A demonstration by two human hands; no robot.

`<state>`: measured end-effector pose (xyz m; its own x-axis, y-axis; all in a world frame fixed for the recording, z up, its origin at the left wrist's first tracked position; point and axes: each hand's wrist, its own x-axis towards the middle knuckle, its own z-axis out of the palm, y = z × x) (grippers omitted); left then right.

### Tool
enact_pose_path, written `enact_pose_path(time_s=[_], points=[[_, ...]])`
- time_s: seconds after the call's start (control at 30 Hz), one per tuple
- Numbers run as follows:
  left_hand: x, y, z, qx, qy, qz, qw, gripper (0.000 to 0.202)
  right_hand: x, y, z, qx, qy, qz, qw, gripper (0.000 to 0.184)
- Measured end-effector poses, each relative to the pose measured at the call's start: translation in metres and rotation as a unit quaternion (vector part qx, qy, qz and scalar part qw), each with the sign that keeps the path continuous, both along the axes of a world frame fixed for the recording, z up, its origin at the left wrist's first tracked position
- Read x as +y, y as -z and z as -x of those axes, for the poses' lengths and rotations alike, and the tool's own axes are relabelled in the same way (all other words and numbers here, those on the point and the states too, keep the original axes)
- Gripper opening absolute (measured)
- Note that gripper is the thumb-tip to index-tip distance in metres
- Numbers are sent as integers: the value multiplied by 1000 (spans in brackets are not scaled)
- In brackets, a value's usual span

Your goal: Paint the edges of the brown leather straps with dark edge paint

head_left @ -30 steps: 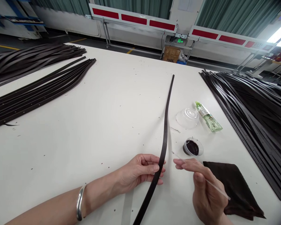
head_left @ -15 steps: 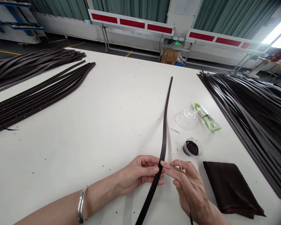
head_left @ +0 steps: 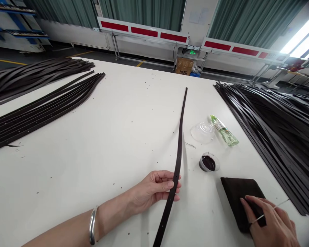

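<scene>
My left hand (head_left: 157, 188) pinches a long dark strap (head_left: 179, 147) with small holes between thumb and fingers. The strap curves from the bottom edge up to its narrow far end, with part of it raised off the table. My right hand (head_left: 273, 219) holds a thin pale stick with a dark end (head_left: 280, 203) among its fingers. The thumb and fingertips of that hand press or pinch a folded dark brown cloth (head_left: 237, 190). Past the cloth stands a small clear cup (head_left: 216, 164) with dark liquid in it.
A clear lid (head_left: 202, 132) and a green tube (head_left: 224, 131) lie beyond the cup on the white table (head_left: 105, 144). Bundles of dark straps cover the right side (head_left: 267, 130) and the left side (head_left: 46, 106). Small dark specks are scattered about.
My right hand has left the strap and moved right, onto the folded cloth, still with the thin stick. My left hand keeps its hold on the strap.
</scene>
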<state>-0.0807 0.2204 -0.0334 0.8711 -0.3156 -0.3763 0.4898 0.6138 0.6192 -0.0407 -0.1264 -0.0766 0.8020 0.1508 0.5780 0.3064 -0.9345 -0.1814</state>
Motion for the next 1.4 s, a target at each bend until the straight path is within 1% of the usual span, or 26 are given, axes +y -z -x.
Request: enact_pose_path(time_s=[0.07,0.1,0.13,0.17,0.2,0.23,0.27,0.3,0.37,0.43,0.5,0.53,0.57,0.67,0.77,0.83,0.93,0.97,1.0,1.1,1.13,1.17,1.2,1.3,1.33,1.4], points=[[0,-1,1,-4,-5,2,1000,23,22,-11,4,-36,7,-62,997,40],[0,-1,1,-5,-5,2,1000,23,39,-19,6,-53,-15,-97,994,29],[0,-1,2,-5,-3,3,1000,23,57,-27,9,-57,-50,-131,988,20],[0,-1,2,-5,-1,4,1000,23,76,-35,11,-39,-105,-161,981,15],[0,-2,3,-6,1,6,1000,24,95,-42,13,7,-171,-192,966,13],[0,-2,3,-9,4,10,1000,24,114,-48,14,57,-224,-226,946,12],[0,-3,4,-13,8,15,1000,23,131,-54,15,111,-254,-249,928,14],[0,-3,4,-21,12,20,1000,23,146,-58,14,165,-267,-268,911,17],[1,-4,5,-37,22,29,999,21,168,-64,11,268,-264,-307,874,23],[2,-5,5,-49,24,37,998,21,180,-71,5,351,-263,-351,828,29],[3,-4,6,-53,26,44,997,22,185,-77,-3,398,-266,-392,786,34],[3,-4,7,-53,29,46,997,22,187,-80,-7,406,-262,-406,776,36],[4,-3,7,-53,35,48,997,23,188,-83,-12,403,-252,-412,777,37],[5,-2,9,-51,54,51,996,27,188,-90,-25,363,-222,-396,814,39],[5,-3,9,-43,53,46,997,28,180,-91,-31,339,-239,-360,836,40],[4,-4,8,-34,44,41,998,26,167,-90,-31,312,-245,-334,855,42],[2,-5,7,-6,19,30,999,26,135,-87,-37,256,-212,-314,889,46],[1,-5,6,7,10,22,1000,26,124,-85,-41,241,-199,-329,891,47],[0,-5,5,20,0,12,1000,25,113,-84,-47,231,-189,-355,886,46],[-1,-5,3,45,-21,-27,998,21,89,-80,-69,251,-197,-444,837,37],[0,-4,2,48,-21,-36,998,20,84,-79,-75,268,-210,-454,823,37],[0,-3,1,47,-16,-42,998,19,82,-78,-81,283,-223,-446,819,39],[1,-2,0,44,-10,-44,998,18,80,-77,-85,285,-230,-416,832,40],[3,0,-3,30,8,-45,999,17,84,-73,-89,227,-211,-270,911,42],[3,-1,-3,26,13,-45,999,16,87,-70,-88,204,-203,-232,929,43],[3,-2,-4,23,24,-47,998,16,93,-65,-88,179,-201,-196,943,44]])
